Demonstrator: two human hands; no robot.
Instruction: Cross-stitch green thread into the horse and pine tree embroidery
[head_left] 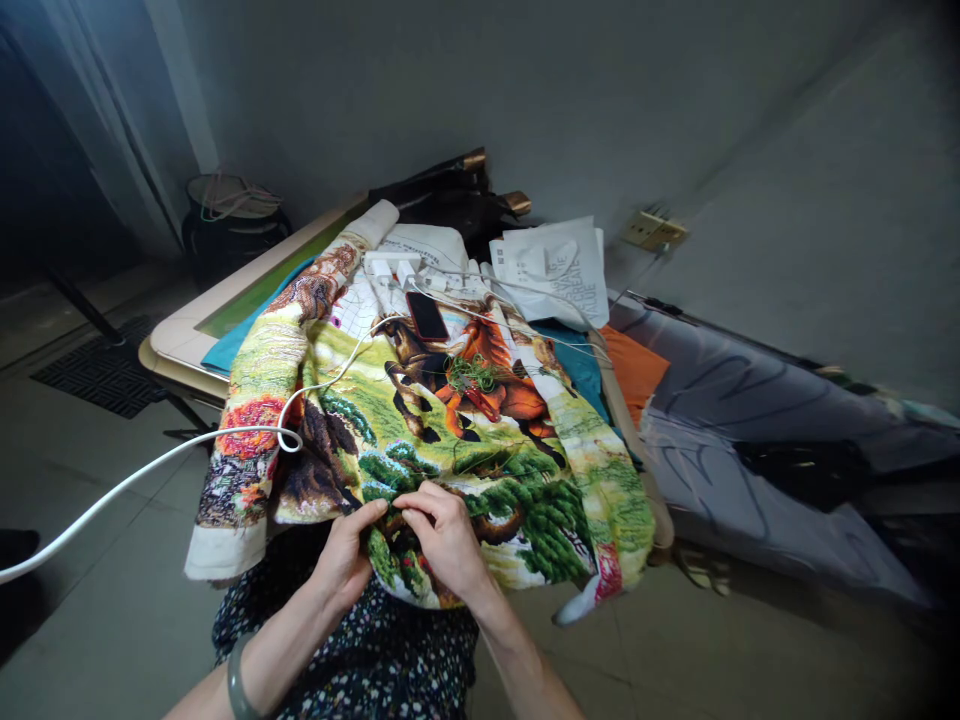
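A large embroidery cloth [420, 385] with galloping horses and green trees lies over the table and hangs off its near edge. My left hand [346, 550] grips the near edge of this cloth, thumb on top and the other fingers hidden beneath. Just right of that thumb, my right hand [446, 540] is closed in a pinch close to the cloth; whatever sits between its fingertips is too small to make out. A tangle of green thread [471, 373] rests on the horse picture, beside a small red object [484, 402].
A phone [427, 316] lies on the cloth near a white power strip [390, 264] with plugged-in chargers. One white cable [150, 468] loops in from the left. White plastic bags [551, 270] are at the back. A wall socket [654, 230] and black stool [234, 225] stand beyond.
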